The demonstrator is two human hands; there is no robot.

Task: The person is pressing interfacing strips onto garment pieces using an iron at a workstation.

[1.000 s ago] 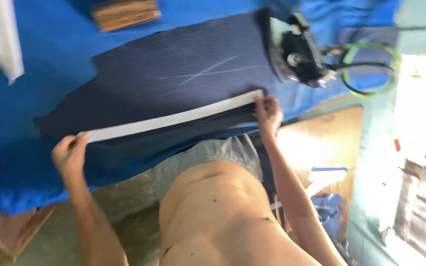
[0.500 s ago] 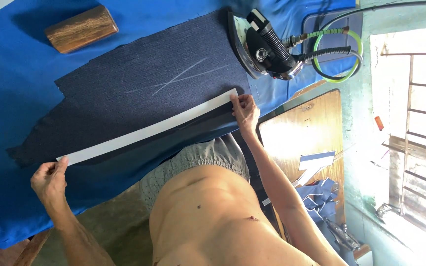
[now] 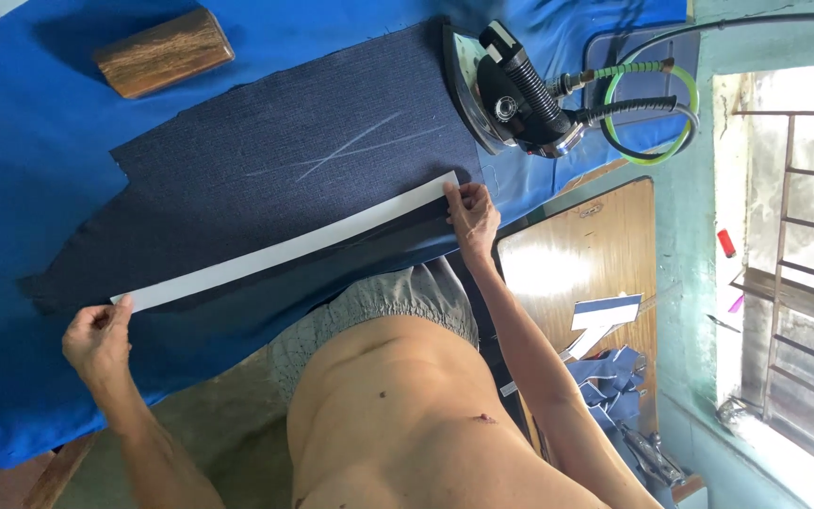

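Cloth (image 3: 266, 179) spread across the tabletop (image 3: 11, 123). Strip (image 3: 284, 247) on the cloth along its near edge; left hand (image 3: 96, 339) at one end, right hand (image 3: 471, 212) at the other. Iron (image 3: 511, 90) at the cloth's right end. Block (image 3: 164, 52) beyond the cloth, toward the tabletop's far edge.

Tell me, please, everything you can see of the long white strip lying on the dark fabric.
The white strip is long, narrow, flat and plain, paper-like or stiff cloth. It lies stretched straight, slanting across the near edge of the dark navy fabric. The left hand pinches one end and the right hand presses the other.
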